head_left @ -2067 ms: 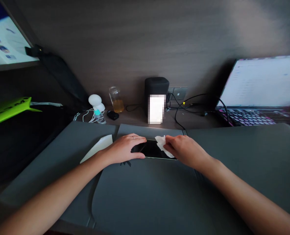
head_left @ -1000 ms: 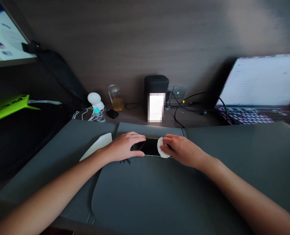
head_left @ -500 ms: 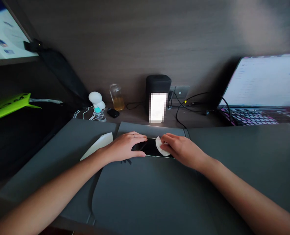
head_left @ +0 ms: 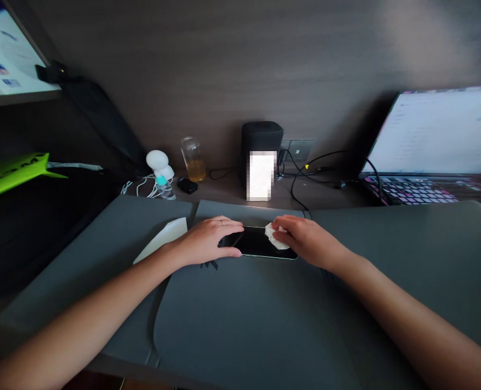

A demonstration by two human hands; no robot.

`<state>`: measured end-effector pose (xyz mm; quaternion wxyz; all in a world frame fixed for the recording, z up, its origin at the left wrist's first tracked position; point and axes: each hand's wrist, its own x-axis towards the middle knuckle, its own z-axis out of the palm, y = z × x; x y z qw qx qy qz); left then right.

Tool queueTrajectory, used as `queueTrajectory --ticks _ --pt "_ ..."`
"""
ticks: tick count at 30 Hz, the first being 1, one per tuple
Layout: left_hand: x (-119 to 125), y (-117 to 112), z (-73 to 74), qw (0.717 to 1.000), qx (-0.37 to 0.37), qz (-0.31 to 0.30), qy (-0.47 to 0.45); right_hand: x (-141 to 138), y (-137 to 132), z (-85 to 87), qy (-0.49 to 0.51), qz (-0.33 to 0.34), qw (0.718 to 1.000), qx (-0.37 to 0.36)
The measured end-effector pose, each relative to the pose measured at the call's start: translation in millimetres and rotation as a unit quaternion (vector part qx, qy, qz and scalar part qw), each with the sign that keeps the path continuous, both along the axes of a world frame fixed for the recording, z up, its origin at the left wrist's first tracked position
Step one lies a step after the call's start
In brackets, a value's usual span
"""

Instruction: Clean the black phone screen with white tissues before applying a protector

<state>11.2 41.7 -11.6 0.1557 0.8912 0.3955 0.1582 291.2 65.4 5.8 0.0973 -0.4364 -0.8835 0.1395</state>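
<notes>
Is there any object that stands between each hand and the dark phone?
Yes, for the right hand: a crumpled white tissue, held in it, comes between it and the phone, near the phone's right end. For the left hand, nothing visible: it spans the phone's long edges.

We can pass nearside of left hand [head_left: 210, 241] and right hand [head_left: 305, 238], over grey mat [head_left: 240, 319]; black device [head_left: 262, 135], black cable [head_left: 292, 188] obstruct beyond.
</notes>
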Motion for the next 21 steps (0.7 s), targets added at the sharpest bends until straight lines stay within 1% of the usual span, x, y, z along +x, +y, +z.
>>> queueTrajectory --ticks 4,8,16,21 --pt "-0.2 0.2 -0.8 1.000 -0.001 -0.001 -0.001 0.4 1.1 -3.7 0.038 0.042 0.998 0.007" --pt "-1.2 1.3 -2.1 1.000 0.002 -0.006 -0.002 5.9 4.7 -5.1 0.040 0.036 0.998 -0.014" --pt "-0.4 0.9 0.7 1.000 0.002 -0.009 -0.002 4.3 2.2 -3.1 0.008 0.033 0.999 0.007" --pt "-0.4 1.4 -0.3 1.000 0.002 -0.005 -0.001 5.6 2.0 -3.8 0.005 0.036 0.999 0.025"
